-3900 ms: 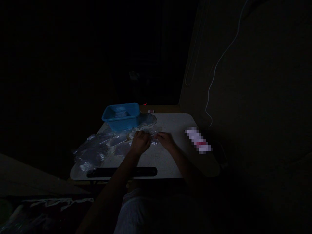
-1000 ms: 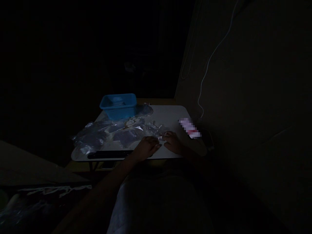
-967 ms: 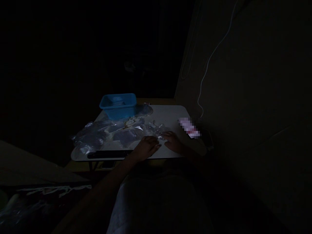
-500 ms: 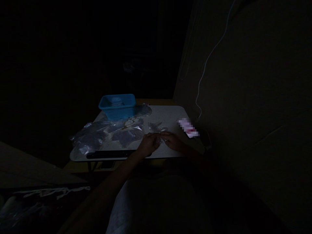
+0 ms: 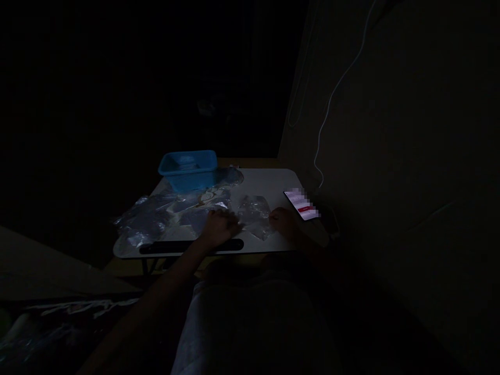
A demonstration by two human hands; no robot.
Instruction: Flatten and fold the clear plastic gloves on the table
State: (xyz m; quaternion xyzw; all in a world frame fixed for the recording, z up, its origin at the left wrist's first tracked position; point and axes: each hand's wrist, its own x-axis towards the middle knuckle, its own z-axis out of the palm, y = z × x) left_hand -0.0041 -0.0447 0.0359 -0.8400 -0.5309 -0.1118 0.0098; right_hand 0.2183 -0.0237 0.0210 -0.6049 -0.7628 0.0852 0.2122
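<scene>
A clear, crinkled plastic bag (image 5: 254, 212) lies spread on the white table between my hands. My right hand (image 5: 284, 223) is at its right edge, fingers curled in and closed on the plastic there. To the left of the bag, my left hand (image 5: 219, 228) hovers low over the table, blurred by motion. Its fingers are too dark and smeared to make out. More clear plastic bags (image 5: 146, 219) lie in a loose pile on the left side, some of them partly behind my left hand.
A blue plastic basket (image 5: 191, 180) with something pale inside stands at the back left of the white table (image 5: 269, 179). A phone (image 5: 302, 204) with a lit screen lies at the right edge. A black strip (image 5: 167, 247) runs along the front. A white cable (image 5: 327, 104) hangs along the wall.
My hands were together over the plastic and have moved apart. The left has moved left, the right slightly right. The bag between them now lies more spread out.
</scene>
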